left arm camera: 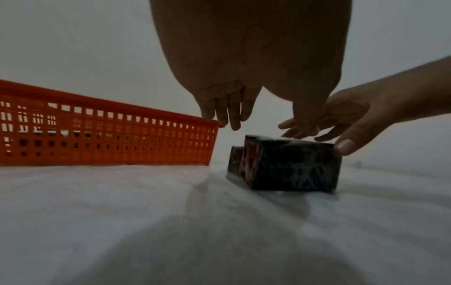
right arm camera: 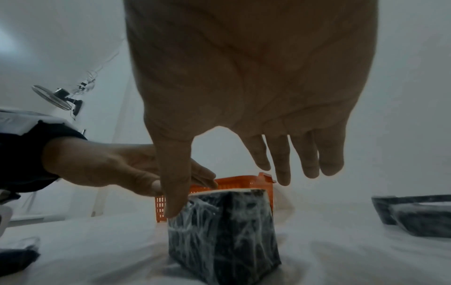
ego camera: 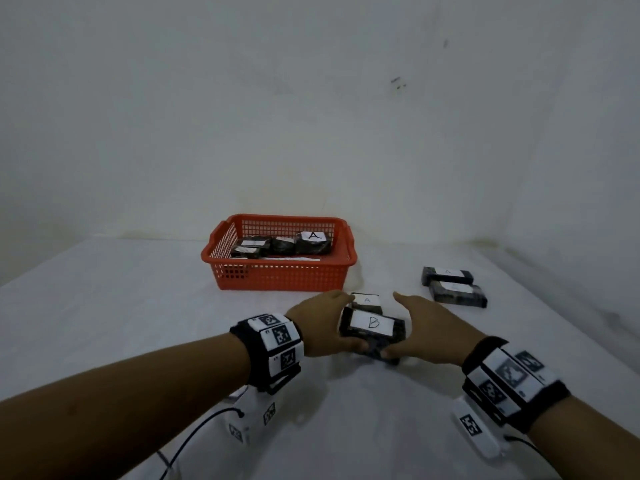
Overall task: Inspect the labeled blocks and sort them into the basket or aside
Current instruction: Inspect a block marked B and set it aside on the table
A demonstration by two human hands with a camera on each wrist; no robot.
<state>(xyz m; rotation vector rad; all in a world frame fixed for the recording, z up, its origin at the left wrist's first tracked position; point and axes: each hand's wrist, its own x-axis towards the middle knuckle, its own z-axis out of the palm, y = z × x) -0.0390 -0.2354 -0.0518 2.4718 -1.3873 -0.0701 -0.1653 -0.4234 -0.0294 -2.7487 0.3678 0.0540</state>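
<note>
B block [ego camera: 373,326] at 12 o'clock between hands — long axis 9-to-3; left hand [ego camera: 317,323] and right hand [ego camera: 427,329] equally near, both open — thumbs touching ends.

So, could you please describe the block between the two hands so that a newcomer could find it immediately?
Start at the orange basket on the white table; just in front of it two dark blocks lie side by side. Take the nearer one, the B block, flanked by the left hand and right hand. Its white label reads B, while its neighbour reads A.
</note>
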